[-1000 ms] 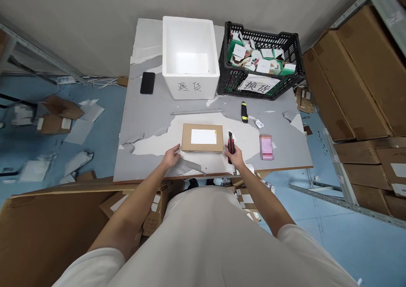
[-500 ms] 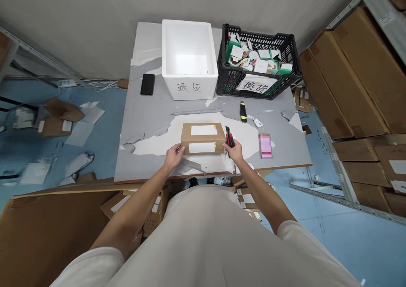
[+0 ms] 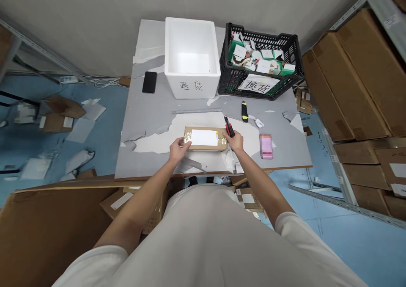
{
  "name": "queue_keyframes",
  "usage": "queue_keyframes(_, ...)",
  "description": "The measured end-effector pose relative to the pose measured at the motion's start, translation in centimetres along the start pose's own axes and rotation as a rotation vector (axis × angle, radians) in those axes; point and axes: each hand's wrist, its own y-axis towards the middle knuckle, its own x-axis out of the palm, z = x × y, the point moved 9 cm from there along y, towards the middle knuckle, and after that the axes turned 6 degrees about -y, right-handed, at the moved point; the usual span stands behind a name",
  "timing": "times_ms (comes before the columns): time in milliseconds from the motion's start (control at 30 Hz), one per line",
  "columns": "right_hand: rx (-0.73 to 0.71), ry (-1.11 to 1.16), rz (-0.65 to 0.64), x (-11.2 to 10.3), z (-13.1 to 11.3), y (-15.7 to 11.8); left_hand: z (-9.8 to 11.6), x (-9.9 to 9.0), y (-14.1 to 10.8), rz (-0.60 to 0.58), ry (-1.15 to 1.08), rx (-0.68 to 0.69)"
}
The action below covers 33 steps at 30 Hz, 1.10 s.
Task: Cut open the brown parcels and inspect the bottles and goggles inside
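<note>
A small brown cardboard box (image 3: 204, 138) with a white label and shiny tape at both ends lies near the front middle of the table. My left hand (image 3: 179, 150) grips its left end, thumb on top. My right hand (image 3: 235, 142) is closed around a red and black box cutter (image 3: 229, 127), which points up and away from me, and its fingers touch the box's right end. Clear plastic film (image 3: 228, 160) lies below that hand.
Behind stand a white foam box (image 3: 193, 86) and a black crate (image 3: 253, 91) of small cartons. A black phone (image 3: 149, 82), a yellow-black cutter (image 3: 244, 111), crumpled paper (image 3: 259, 123) and a pink-screened device (image 3: 266, 146) lie on the table (image 3: 136, 122).
The cardboard box has been turned, so a single labelled face with taped ends now shows on top. My left hand has moved slightly right, its thumb now over the box's edge.
</note>
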Motion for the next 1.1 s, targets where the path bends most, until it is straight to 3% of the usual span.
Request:
queue_keyframes(100, -0.008, -0.007, 0.005, 0.2, -0.1, 0.0, 0.6, -0.2, -0.7, 0.055, 0.032, 0.052)
queue_keyframes(200, 0.007, -0.019, 0.011, -0.1, 0.0, -0.2, 3.0, -0.2, -2.4, 0.125, 0.147, 0.267)
queue_keyframes(300, 0.0, -0.072, 0.028, -1.1, -0.6, -0.6, 5.3, 3.0, -4.7, -0.089, 0.313, 0.549)
queue_keyframes(367, -0.102, -0.114, 0.047, -1.9, -2.4, -0.9, 5.5, 4.8, -5.7, -0.221, 0.388, 0.632)
queue_keyframes(433, -0.337, -0.163, -0.048, -1.2, -5.9, -1.6, 5.0, 5.4, -6.0, -0.244, 0.427, 0.641)
queue_keyframes(533, -0.763, -0.28, -0.376, 2.4, -11.6, -4.2, 4.1, 5.6, -5.8, -0.259, 0.449, 0.642)
queue_keyframes(600, -0.91, -0.394, -0.521, 4.5, -13.7, -5.3, 3.5, 5.7, -5.7, -0.282, 0.454, 0.653)
queue_keyframes(733, -1.009, -0.656, -0.579, 6.4, -15.5, -5.6, 3.0, 5.9, -5.6, -0.294, 0.459, 0.692)
queue_keyframes(900, -1.066, -0.924, -0.582, 6.6, -15.9, -6.9, 3.4, 6.0, -6.0, -0.216, 0.538, 0.822)
queue_keyframes(1100, -1.046, -1.083, -0.609, 6.8, -16.2, -8.4, 3.8, 5.9, -6.3, -0.141, 0.589, 0.908)
